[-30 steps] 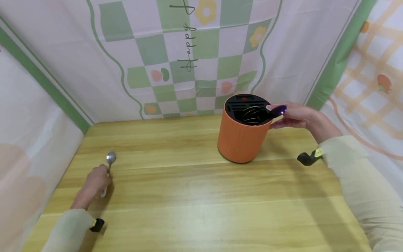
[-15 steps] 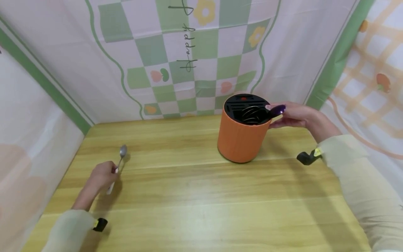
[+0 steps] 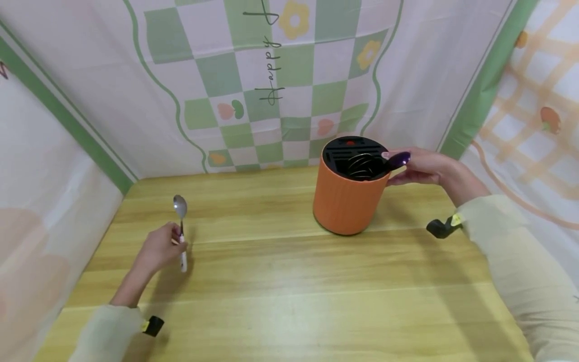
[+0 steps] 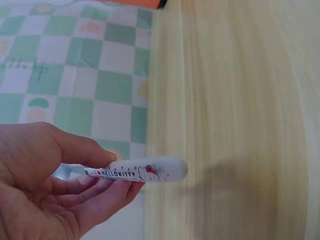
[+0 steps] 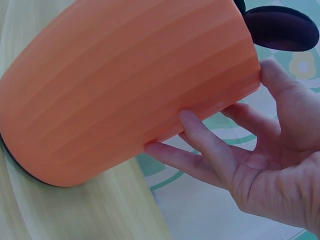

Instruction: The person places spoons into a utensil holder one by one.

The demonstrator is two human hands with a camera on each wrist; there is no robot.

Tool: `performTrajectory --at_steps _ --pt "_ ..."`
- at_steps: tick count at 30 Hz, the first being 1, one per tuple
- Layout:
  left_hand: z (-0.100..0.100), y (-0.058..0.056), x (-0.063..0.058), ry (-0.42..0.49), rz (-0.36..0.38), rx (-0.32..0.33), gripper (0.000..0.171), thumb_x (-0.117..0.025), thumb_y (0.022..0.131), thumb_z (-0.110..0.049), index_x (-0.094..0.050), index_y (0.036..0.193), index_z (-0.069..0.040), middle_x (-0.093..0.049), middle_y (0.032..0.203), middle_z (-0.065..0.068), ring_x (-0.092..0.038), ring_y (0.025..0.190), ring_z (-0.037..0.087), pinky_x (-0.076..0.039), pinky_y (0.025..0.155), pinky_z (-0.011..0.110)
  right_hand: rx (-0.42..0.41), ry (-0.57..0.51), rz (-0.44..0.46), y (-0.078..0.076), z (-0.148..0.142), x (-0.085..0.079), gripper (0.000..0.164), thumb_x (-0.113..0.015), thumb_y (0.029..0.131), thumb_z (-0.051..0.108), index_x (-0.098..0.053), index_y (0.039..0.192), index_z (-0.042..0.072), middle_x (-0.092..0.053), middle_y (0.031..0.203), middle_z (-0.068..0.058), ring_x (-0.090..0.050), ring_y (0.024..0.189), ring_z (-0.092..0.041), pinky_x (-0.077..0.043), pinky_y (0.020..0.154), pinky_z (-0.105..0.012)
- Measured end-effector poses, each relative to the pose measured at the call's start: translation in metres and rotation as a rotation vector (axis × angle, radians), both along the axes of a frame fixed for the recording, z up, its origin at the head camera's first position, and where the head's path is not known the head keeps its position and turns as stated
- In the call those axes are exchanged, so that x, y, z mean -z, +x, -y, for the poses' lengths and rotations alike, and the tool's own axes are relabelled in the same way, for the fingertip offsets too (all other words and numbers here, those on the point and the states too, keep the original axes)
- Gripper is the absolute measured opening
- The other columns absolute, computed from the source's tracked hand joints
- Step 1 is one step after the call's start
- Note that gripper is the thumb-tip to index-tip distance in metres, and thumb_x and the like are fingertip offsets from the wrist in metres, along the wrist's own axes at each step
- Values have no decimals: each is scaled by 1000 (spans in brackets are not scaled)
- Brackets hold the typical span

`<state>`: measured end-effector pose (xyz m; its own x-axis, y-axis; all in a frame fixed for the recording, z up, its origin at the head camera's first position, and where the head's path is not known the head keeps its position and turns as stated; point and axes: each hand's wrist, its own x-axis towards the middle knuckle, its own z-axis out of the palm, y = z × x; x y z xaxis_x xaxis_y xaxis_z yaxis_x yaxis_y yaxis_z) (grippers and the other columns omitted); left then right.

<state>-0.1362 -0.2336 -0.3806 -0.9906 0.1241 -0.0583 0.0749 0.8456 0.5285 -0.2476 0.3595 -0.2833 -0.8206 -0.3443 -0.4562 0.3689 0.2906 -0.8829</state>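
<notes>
My left hand (image 3: 159,247) pinches the white printed handle of a metal spoon (image 3: 180,207) between thumb and fingers at the table's left. Its bowl points away toward the back wall. In the left wrist view the handle (image 4: 145,170) shows "Hello Kitty" lettering, and the bowl is mostly hidden behind the fingers. My right hand (image 3: 418,165) holds the right side of an orange round utensil holder (image 3: 346,206), thumb at the rim and fingertips against the ribbed wall (image 5: 135,95). A dark purple oval spoon end (image 3: 399,160) sticks out over the rim beside that thumb.
The holder's black top (image 3: 348,146) has narrow slots and a larger opening with dark, shiny-edged curved pieces inside. It stands upright on the wooden table (image 3: 271,281). Checked and patterned cloth (image 3: 253,80) hangs behind and at both sides.
My left hand has moved right and away from me with the spoon, which has turned and lifted, its grip now a pinch on the handle. The right hand and holder stay put.
</notes>
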Motion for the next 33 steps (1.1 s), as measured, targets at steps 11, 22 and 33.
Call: performTrajectory --at_steps 11,22,33 --pt "-37 6 -12 141 -140 31 23 -70 87 -2 -53 101 1 -67 95 21 -71 82 33 -61 65 34 -13 -16 -5 0 -1 1 72 -54 104 27 -14 158 0 -61 116 -4 -73 99 -27 -58 91 -33" --pt "-77 2 -20 239 -273 89 12 -66 96 -11 -57 99 -4 -70 92 17 -72 75 26 -59 59 25 -1 0 -10 0 1 1 71 -53 104 27 -17 158 0 -62 117 -5 -72 99 -28 -58 92 -33" --pt "-118 -8 -34 311 -421 171 9 -65 97 -11 -58 96 -5 -72 89 14 -73 75 24 -62 64 31 -4 -7 -12 1 1 1 68 -53 104 28 -21 157 2 -63 116 -3 -72 99 -27 -58 93 -33"
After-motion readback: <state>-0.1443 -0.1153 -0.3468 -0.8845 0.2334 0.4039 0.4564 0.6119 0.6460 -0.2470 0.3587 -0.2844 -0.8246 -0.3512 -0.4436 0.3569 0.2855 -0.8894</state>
